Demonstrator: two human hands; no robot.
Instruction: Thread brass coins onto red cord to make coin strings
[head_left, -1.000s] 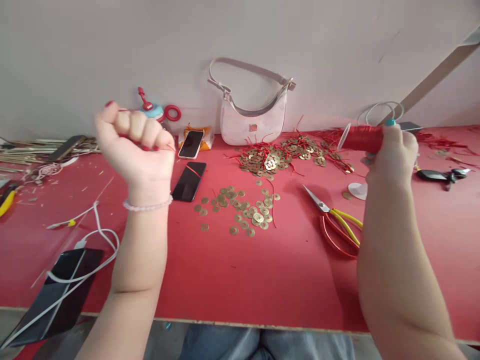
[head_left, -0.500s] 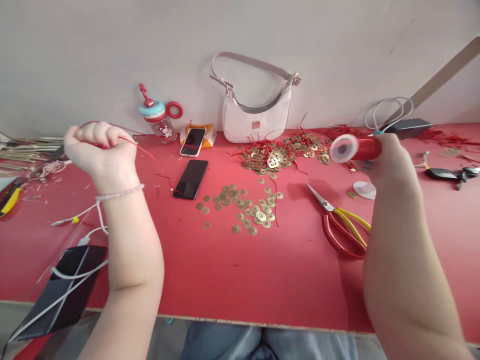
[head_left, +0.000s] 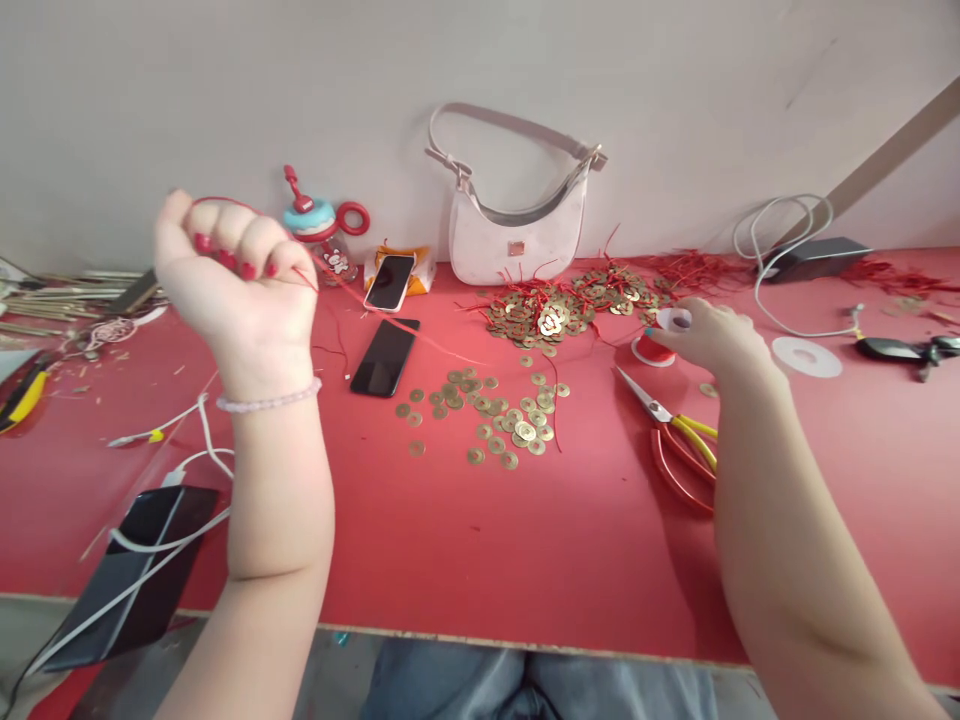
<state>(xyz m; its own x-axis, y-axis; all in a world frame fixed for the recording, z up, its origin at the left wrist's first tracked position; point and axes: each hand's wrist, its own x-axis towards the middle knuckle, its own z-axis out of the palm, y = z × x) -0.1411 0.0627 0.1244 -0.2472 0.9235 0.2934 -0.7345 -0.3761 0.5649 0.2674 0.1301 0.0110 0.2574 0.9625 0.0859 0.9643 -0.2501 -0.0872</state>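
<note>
My left hand (head_left: pixel 240 260) is raised at the left, palm up, its fingers curled around red thread (head_left: pixel 405 335) that trails to the right. At the right, my right hand (head_left: pixel 716 335) has its fingers on the spool of red thread (head_left: pixel 658 345), which stands on the red table. Scissors (head_left: pixel 664 415) with red and yellow handles lie just below the spool, partly behind my right forearm. Loose brass coins (head_left: pixel 497 445) are scattered mid-table. Behind them is a heap of coins tied with red thread (head_left: pixel 536 312).
A white handbag (head_left: pixel 517 240) leans on the wall. Two phones (head_left: pixel 385 357) and a cup (head_left: pixel 330 250) are left of it. A white disc (head_left: pixel 807 357) and cables lie right; a black case (head_left: pixel 142 570), pliers (head_left: pixel 26 395) and sticks lie left.
My right hand has lowered the spool onto the table. My left hand has moved slightly right and up, and the thread now stretches across towards the middle.
</note>
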